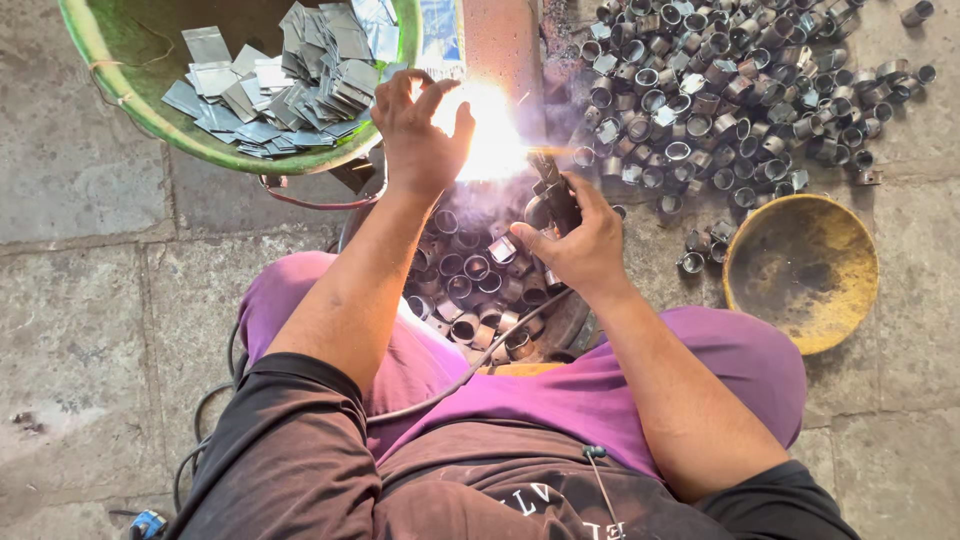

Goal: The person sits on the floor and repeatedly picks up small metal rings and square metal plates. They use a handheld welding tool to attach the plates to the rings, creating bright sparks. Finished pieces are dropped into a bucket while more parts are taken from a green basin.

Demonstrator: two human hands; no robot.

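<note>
Green basin (120, 105) top left holds flat grey metal plates (290, 85). Left hand (418, 135) spread beside white glare (492, 140). Right hand (578, 240) clenched round black torch (548, 190), above metal rings (475, 275). Rusty yellow bowl (800, 270) on floor at right.

One head-worn view looks steeply down, close over both hands (500, 190) (lap below them, stone floor (80, 300) all around).

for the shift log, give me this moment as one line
left hand beside arc glare | right hand grips welding torch | metal rings below
</note>
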